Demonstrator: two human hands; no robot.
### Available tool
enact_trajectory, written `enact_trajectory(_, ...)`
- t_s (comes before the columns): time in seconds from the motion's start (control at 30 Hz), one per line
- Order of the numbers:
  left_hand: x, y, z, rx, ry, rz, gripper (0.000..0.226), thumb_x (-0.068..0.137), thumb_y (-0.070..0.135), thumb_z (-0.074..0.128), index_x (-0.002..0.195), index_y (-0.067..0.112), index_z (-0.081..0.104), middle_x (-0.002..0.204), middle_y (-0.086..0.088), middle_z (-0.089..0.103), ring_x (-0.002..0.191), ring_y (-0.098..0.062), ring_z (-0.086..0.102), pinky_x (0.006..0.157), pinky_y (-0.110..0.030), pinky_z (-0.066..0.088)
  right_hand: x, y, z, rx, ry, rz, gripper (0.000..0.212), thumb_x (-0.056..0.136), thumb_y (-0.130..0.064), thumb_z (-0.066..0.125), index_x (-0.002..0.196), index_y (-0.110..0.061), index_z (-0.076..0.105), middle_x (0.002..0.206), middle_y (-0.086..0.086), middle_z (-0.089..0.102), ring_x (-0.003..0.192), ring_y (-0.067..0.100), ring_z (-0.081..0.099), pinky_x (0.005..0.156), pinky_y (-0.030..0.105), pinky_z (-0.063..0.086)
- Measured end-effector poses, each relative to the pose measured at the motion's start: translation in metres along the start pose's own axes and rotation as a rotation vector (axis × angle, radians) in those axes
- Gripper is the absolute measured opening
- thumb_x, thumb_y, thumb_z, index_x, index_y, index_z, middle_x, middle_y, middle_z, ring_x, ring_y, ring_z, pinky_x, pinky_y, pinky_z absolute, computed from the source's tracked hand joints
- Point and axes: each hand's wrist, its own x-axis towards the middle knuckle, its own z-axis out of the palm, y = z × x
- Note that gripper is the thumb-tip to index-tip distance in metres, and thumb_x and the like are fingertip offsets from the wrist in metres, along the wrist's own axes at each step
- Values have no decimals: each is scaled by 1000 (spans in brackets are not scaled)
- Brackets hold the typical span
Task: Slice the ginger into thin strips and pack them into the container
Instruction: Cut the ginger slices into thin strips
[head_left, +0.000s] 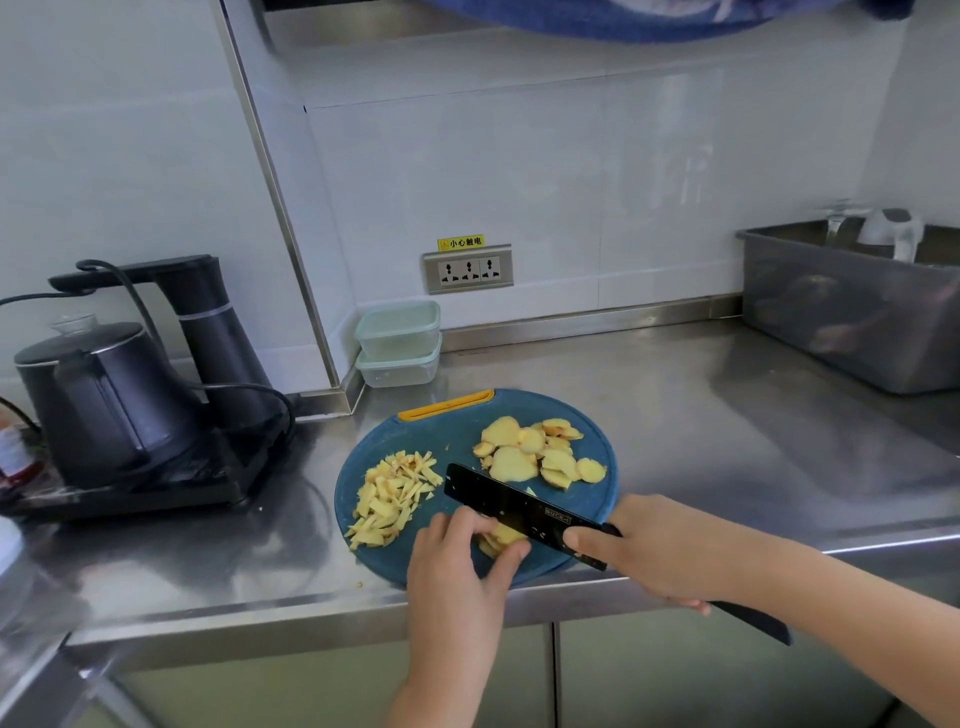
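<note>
A round blue cutting board (457, 441) lies on the steel counter. A pile of thin ginger strips (392, 499) sits on its left part, and round ginger slices (537, 451) lie at its back right. My left hand (460, 566) holds a small stack of ginger slices (504, 535) down at the board's near edge. My right hand (660, 551) grips a black cleaver (519, 512), its blade standing against that stack. Two lidded clear containers (399, 343) are stacked against the back wall.
A black kettle (104, 400) on its base with a cord stands at the left. A grey bin (857, 306) holding a jug occupies the back right. A wall socket (467, 270) sits above the containers. The counter's front edge runs just below the board.
</note>
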Motion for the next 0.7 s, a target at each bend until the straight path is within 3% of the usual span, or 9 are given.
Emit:
enact_trajectory(0.07, 0, -1, 0, -14, -1, -13, 29, 68, 36, 80, 79, 32, 54, 79, 20, 50, 80, -2, 48, 62, -17, 36, 3, -2, 2, -25, -16, 33, 41, 101, -51, 29, 119, -19, 48, 85, 21, 64, 57, 27, 59, 57, 33, 52)
enact_trajectory(0.17, 1, -3, -1, -35, -4, -26, 27, 66, 35, 81, 80, 28, 60, 79, 20, 53, 80, -5, 51, 63, -17, 38, 8, -3, 2, -93, 48, 82, 46, 100, -53, 28, 94, -14, 53, 80, 7, 61, 59, 15, 55, 58, 28, 48)
enact_trajectory(0.27, 3, -2, -4, -47, -14, -31, 27, 65, 36, 82, 81, 30, 61, 78, 21, 54, 81, -1, 51, 63, -16, 38, 7, -11, -6, -85, -18, 64, 35, 103, -43, 27, 106, -17, 50, 86, 18, 64, 61, 30, 66, 55, 33, 54)
enact_trajectory(0.33, 4, -1, -5, -53, -21, -40, 28, 64, 37, 83, 80, 31, 61, 76, 22, 53, 80, 0, 52, 62, -15, 38, 4, -16, -11, -61, -37, 79, 43, 101, -49, 30, 87, -15, 51, 77, 17, 63, 57, 28, 63, 47, 27, 49)
enact_trajectory(0.4, 6, 0, -5, -46, -21, -42, 29, 62, 36, 84, 79, 30, 62, 74, 23, 53, 78, 0, 52, 60, -14, 36, 7, -21, -9, -84, 8, 99, 46, 100, -49, 31, 75, -15, 46, 68, 6, 56, 67, 25, 63, 48, 20, 43)
enact_trajectory(0.47, 6, 0, -5, -42, -22, -40, 29, 60, 33, 86, 79, 27, 64, 73, 23, 52, 75, 1, 51, 58, -13, 35, 9, -24, -5, -109, 38, 129, 51, 101, -46, 32, 67, -9, 38, 67, -2, 47, 77, 21, 57, 52, 24, 40)
enact_trajectory(0.6, 7, -3, -4, -52, -20, -37, 30, 59, 31, 87, 80, 24, 66, 73, 22, 51, 73, 1, 51, 57, -12, 34, 5, -28, -11, -59, -50, 110, 34, 103, -42, 28, 73, -28, 37, 83, 14, 61, 69, 33, 66, 62, 35, 57)
enact_trajectory(0.7, 7, -4, -2, -52, -15, -23, 31, 58, 31, 88, 78, 23, 65, 72, 21, 51, 71, -2, 51, 56, -13, 34, 11, -34, -3, -90, 18, 105, 37, 103, -43, 29, 77, -23, 45, 71, 3, 48, 60, 20, 54, 51, 26, 46)
